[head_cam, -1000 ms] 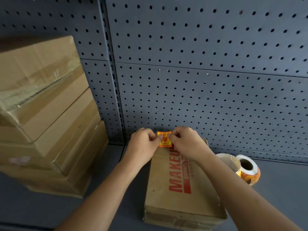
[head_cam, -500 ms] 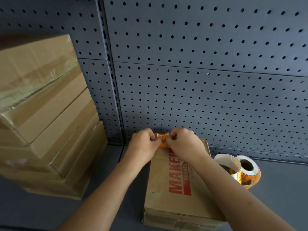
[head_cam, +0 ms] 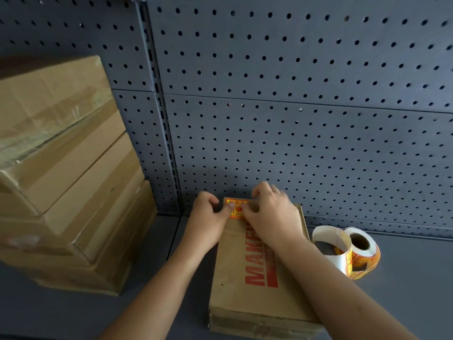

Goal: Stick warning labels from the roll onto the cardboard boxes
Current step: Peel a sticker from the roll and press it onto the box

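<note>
Pressing a label onto the box

Both hands, left (head_cam: 208,220) and right (head_cam: 272,214), press fingertips on the orange label (head_cam: 235,208) at the far end of the box (head_cam: 255,273), probably to flatten it; the roll (head_cam: 362,251) lies just beside the box on the shelf.

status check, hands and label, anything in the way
Left hand and right hand both pressing the label onto the box, far end. Roll beside the box, right. Nothing in the way.

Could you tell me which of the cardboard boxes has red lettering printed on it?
The single box under both hands, beside the label roll; the stacked boxes at left look plain.
</note>
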{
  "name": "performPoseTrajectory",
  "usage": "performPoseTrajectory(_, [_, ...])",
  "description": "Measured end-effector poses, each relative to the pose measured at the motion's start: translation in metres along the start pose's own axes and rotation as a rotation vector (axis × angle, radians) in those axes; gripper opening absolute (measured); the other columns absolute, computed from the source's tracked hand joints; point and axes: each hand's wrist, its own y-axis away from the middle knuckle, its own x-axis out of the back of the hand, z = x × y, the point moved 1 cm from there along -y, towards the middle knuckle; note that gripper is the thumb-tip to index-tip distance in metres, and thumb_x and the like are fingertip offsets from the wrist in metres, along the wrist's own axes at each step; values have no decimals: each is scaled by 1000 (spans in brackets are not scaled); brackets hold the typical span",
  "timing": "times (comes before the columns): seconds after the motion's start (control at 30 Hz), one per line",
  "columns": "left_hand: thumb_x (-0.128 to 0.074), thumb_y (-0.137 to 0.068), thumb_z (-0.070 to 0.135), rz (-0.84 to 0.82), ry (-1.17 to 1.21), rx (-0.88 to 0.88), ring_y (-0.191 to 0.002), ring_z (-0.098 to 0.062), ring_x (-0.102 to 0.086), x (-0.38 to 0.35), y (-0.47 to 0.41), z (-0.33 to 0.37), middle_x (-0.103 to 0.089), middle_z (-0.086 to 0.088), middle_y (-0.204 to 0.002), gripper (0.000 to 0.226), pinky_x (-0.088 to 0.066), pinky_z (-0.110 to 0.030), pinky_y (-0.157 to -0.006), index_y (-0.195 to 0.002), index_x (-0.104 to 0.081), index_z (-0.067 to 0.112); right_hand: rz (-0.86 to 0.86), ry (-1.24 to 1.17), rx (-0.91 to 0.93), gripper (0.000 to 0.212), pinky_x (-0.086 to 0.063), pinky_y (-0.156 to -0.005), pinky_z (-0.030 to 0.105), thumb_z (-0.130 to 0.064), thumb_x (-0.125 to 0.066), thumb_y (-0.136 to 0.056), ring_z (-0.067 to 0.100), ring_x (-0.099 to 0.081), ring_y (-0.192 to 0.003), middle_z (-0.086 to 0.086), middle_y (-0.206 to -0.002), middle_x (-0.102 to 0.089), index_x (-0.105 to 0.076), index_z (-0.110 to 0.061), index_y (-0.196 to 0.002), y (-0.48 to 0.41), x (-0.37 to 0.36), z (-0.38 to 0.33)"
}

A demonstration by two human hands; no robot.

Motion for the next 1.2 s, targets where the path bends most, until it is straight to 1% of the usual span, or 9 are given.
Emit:
performPoseTrajectory(0.1, [-53, -102, 44, -107, 182, 48, -110, -15, -60, -5, 4, 0, -59, 5, -126, 30, -50, -36, -91, -127, -52, 29, 12, 50, -12, 42, -36, -106, 42, -49, -47, -96, 24, -44, -124, -2, -128, -54, -54, -26, -130, 0, -2, 5])
performPoseTrajectory(0.23, [-44, -105, 47, -131, 229, 73, -98, -13, -65, -6, 6, 3, -69, 3, -110, 31, -51, -38, -85, -119, -64, 28, -103, 69, -16, 51, -24, -119, 49, -60, -34, -99, 24, -49, -130, -2, -132, -61, -56, -27, -131, -3, -10, 8])
performPoseTrajectory(0.37, [-42, -101, 59, -87, 100, 63, -94, -17, -65, -5, 0, 3, -69, 1, -98, 43, -48, -37, -78, -105, -67, 24, -136, 141, -9, 60, -23, -117, 53, -67, -24, -98, 26, -51, -127, -1, -128, -63, -57, -26, -126, -2, -15, 4])
performPoseTrajectory(0.57, [-35, -106, 50, -58, -123, 23, -86, -22, -63, -7, -7, 8, -66, -4, -93, 41, -48, -36, -75, -105, -63, 21, -144, 150, -12, 52, -23, -115, 56, -55, -21, -103, 30, -50, -127, 3, -129, -62, -55, -23, -125, -3, -18, 2])
performPoseTrajectory(0.77, [-31, -108, 46, -123, -68, 0, -89, -15, -63, -2, 1, 7, -69, 0, -100, 42, -47, -33, -76, -111, -65, 21, -125, 89, -28, 43, -22, -115, 55, -42, -20, -106, 29, -51, -124, 0, -126, -63, -55, -24, -124, -3, -18, 5])
performPoseTrajectory(0.83, [-36, -107, 50, -191, -27, 7, -90, -8, -63, 0, 4, 6, -68, 7, -102, 35, -50, -33, -81, -114, -65, 30, -137, 99, -28, 48, -22, -115, 55, -50, -19, -105, 29, -50, -126, 1, -127, -63, -55, -24, -123, -4, -19, 6])
performPoseTrajectory(0.93, [-42, -103, 53, -252, 29, 29, -104, -12, -63, 2, 9, 5, -68, 10, -115, 35, -52, -38, -95, -127, -62, 39, -179, 115, -28, 62, -20, -115, 56, -65, -16, -98, 29, -47, -129, 2, -131, -60, -55, -24, -124, -5, -18, 4])
performPoseTrajectory(1.0, [-42, -104, 51, -246, 44, 34, -103, -11, -63, 2, 11, 5, -68, 9, -114, 34, -52, -39, -96, -129, -62, 38, -185, 137, -14, 63, -20, -115, 56, -67, -16, -97, 29, -46, -129, 2, -131, -60, -54, -24, -124, -5, -19, 4])
performPoseTrajectory(1.2, [-33, -109, 43, -220, -18, 37, -102, -15, -62, -1, 11, 9, -67, 2, -118, 38, -50, -37, -92, -131, -60, 27, -149, 101, -7, 46, -21, -114, 54, -47, -21, -105, 28, -49, -126, 0, -128, -62, -55, -24, -126, -6, -19, 6])
